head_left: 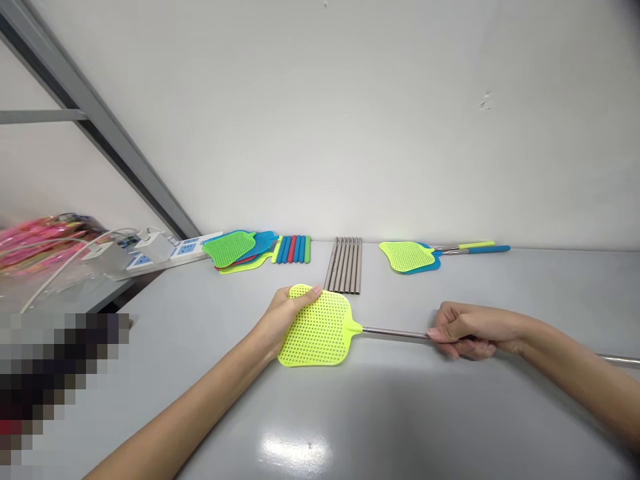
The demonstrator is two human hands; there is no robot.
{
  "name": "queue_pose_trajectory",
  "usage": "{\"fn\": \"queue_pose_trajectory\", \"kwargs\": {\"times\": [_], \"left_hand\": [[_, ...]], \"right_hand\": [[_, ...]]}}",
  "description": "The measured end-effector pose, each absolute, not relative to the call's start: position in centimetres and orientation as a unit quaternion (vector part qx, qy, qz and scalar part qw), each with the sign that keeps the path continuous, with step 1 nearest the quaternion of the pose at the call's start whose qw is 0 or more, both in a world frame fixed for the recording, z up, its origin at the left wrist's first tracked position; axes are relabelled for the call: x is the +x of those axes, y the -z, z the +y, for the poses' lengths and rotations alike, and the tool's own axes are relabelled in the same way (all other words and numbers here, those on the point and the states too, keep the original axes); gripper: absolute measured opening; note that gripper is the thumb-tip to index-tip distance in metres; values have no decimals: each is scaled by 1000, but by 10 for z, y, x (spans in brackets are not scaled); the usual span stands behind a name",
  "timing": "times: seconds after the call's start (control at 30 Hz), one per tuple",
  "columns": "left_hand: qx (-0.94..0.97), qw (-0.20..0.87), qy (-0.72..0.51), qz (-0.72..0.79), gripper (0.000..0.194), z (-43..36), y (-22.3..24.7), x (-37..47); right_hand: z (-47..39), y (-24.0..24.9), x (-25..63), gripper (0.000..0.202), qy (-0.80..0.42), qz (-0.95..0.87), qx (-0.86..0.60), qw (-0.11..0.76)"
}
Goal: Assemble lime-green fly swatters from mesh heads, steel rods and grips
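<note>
A yellow fly swatter (325, 330) lies across the front of me, held above the grey table. My left hand (287, 317) grips the upper left edge of its perforated paddle, thumb on top. The fingers of my right hand (463, 331) are closed round its thin metal rod (395, 333). Beyond my right forearm a length of metal rod (620, 360) shows in line with it; my hand and arm hide the stretch between. Just behind the paddle, several metal tubes (345, 265) lie side by side.
Loose paddles (231, 250) in green, blue, red and yellow are stacked at back left, beside several coloured grips (291, 249). Two swatters, one yellow (406, 256) and one blue (487, 249), overlap at back right. A power strip (187, 248) with chargers lies left. A wall (375, 120) stands behind.
</note>
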State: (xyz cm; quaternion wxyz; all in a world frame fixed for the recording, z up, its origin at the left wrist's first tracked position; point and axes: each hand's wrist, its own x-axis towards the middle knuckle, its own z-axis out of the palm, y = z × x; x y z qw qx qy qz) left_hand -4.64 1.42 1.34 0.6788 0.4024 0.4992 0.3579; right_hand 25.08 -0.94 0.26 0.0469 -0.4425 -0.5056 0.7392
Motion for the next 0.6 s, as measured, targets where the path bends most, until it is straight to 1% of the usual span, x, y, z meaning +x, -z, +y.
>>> {"fn": "queue_pose_trajectory", "kwargs": {"times": [0.4,0.6], "left_hand": [[443,627,-367,525,29,4,-17,-40],[437,624,-373,529,27,2,-18,-37]], "right_hand": [[-12,-2,249,34,-751,-488,-444,33],[-12,-3,248,35,-748,-489,-447,38]]}}
